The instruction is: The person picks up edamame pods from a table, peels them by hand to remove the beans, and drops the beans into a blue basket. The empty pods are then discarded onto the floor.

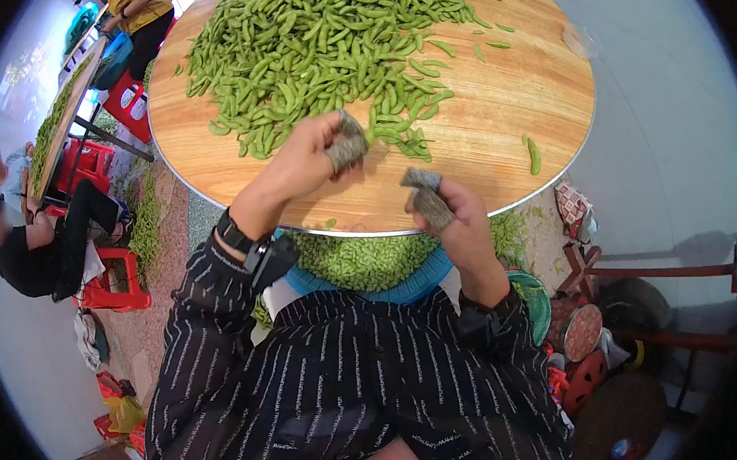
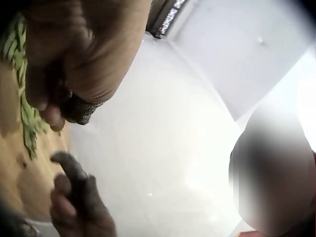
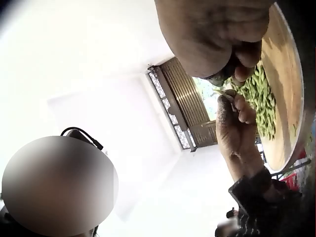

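Observation:
My left hand [image 1: 301,154] is over the near part of the round wooden table [image 1: 511,112], its thumb and forefinger wrapped in grey cloth strips. Between their tips it pinches a green soybean pod [image 1: 370,135], whose pale tip [image 3: 218,92] also shows in the right wrist view. To the right, my right hand [image 1: 467,226] hangs over the table's near rim, apart from the left. Its thumb and forefinger wear similar grey wraps [image 1: 431,207], with a gap between them and nothing visible there. A big heap of soybean pods [image 1: 312,49] lies beyond the left hand.
Below the table edge, at my lap, sits a blue basket [image 1: 302,281] full of shelled beans [image 1: 367,259]. One loose pod [image 1: 534,157] lies at the right. People sit and stand by another table [image 1: 63,114] at the left, near red stools [image 1: 117,278]. Wooden furniture [image 1: 581,272] stands right.

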`<action>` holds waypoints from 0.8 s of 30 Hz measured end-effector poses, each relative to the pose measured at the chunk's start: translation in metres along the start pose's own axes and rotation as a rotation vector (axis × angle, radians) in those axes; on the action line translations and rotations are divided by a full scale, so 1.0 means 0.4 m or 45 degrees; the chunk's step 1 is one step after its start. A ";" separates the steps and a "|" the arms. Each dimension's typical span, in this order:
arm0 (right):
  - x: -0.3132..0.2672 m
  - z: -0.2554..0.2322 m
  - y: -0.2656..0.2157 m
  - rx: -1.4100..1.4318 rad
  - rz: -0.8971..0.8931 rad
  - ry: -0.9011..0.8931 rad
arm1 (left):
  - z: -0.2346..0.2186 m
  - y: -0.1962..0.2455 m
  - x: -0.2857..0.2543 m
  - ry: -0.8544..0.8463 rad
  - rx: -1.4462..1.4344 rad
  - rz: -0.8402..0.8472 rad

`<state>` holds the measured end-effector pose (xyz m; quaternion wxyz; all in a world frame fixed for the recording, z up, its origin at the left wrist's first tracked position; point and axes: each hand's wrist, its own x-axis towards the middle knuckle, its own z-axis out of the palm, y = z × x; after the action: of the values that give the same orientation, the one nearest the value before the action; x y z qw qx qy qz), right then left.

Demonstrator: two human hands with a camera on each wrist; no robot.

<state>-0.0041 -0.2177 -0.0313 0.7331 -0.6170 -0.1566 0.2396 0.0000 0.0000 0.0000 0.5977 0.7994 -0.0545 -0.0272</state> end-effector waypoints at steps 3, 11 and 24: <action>0.021 0.026 -0.028 0.150 0.037 -0.090 | 0.026 0.018 -0.052 -0.152 -0.341 -0.136; 0.003 0.062 -0.054 0.162 0.131 -0.187 | 0.027 0.041 -0.097 -0.287 -0.296 -0.210; -0.002 0.065 -0.011 0.251 0.067 -0.061 | 0.058 -0.002 -0.120 -0.131 0.229 0.195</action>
<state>-0.0178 -0.1970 -0.0222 0.7797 -0.5399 -0.1333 0.2876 -0.0501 -0.0160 -0.0084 0.5202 0.8409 -0.1484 -0.0174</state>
